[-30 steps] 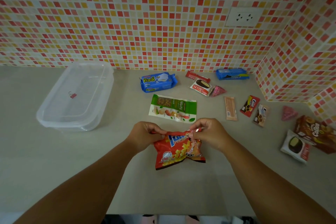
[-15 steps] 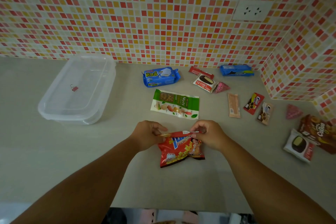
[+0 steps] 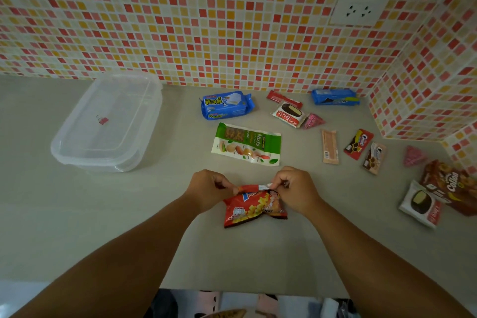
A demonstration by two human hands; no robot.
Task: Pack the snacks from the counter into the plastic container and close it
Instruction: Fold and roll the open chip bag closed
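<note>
Red chip bag [image 3: 254, 206] pinched at top edge.
Held by left hand [image 3: 210, 188] and right hand [image 3: 294, 188]; plastic container [image 3: 77, 155] lidded, far left.

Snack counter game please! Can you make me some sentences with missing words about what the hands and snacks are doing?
1. Both hands pinch the top of the ____ chip bag.
2. The clear plastic container sits to the ____ of the snacks.
3. The little clip lying at the container is ____.
4. The green packet has the word ____ printed on it.

Missing words: red; left; pink; Nuts
</note>
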